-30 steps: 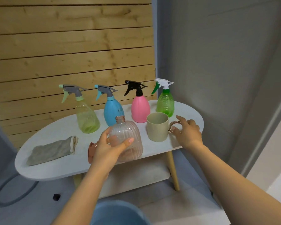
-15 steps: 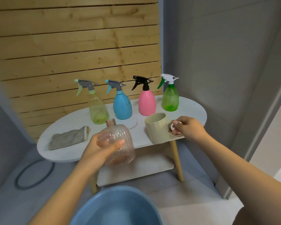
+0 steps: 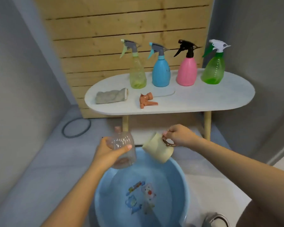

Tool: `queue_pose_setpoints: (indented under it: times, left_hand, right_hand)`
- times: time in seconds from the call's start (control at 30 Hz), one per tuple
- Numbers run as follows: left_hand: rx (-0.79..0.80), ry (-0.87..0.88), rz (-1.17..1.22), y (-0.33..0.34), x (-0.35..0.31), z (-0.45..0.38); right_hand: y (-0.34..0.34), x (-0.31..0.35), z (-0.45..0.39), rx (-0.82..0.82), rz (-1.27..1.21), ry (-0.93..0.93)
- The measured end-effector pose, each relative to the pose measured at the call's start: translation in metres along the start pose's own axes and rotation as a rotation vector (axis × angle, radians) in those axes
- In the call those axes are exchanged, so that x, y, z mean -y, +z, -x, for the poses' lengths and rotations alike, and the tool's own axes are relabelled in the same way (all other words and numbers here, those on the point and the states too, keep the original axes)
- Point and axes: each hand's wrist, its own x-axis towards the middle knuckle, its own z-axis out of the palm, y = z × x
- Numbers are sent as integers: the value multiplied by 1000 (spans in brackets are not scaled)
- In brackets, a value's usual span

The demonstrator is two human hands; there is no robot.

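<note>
In the lower centre of the frame, the left hand (image 3: 108, 151) wraps fingers and thumb round a clear ribbed bottle (image 3: 124, 145). The bottle is capless and nearly upright, held above the far left rim of a blue basin (image 3: 174, 181) on the floor. Just right of it, the right hand (image 3: 179, 136) grips the handle of a beige mug (image 3: 159, 149), which is tilted with its mouth toward the left. Bottle and mug are close but apart. In the upper half, a white desk (image 3: 211, 99) carries a yellow spray bottle (image 3: 137, 74), blue spray bottle (image 3: 161, 72), pink spray bottle (image 3: 186, 71) and green spray bottle (image 3: 213, 69) in a row. In front of them lie an orange spray head (image 3: 147, 100) and a grey cloth (image 3: 111, 97)
</note>
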Motion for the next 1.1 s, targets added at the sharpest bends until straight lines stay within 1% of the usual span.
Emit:
queue_pose_setpoints:
  times: [0.07,0.13,0.2,0.3,0.4,0.5,0.6,0.7,0.77,0.9,1.03,1.1]
  left_hand:
    - [20,-64,-63,1,31,-6]
    - [34,-106,-122,3,47,-2]
    - [42,-107,-197,7,58,1]
    - [74,-104,-283,15,81,-6]
    - [104,-139,-390,23,105,-12]
    - [140,-108,-637,31,118,-16]
    - [83,-113,-704,40,134,-21]
    - [25,-119,-819,50,151,-21]
    - [-1,-136,-806,53,160,-20]
    - [-66,-211,-659,60,171,-17]
    - [-66,-236,-647,62,177,-16]
    - [-74,-247,-621,60,180,-16]
  right_hand:
    - [31,-6,-8,86,139,-8]
    - [61,-12,-19,165,220,25]
    - [85,-21,-25,223,311,61]
    - [121,-37,-35,242,474,91]
    - [156,-53,-43,255,573,94]
    - [180,-60,-50,192,692,-16]
    - [194,-65,-55,146,769,-159]
    - [207,-73,-61,147,836,-257]
    - [213,-74,-63,174,887,-275]
    - [223,-81,-68,279,888,-248]
    - [231,-91,-65,363,887,-237]
    - [234,-98,-63,385,849,-210]
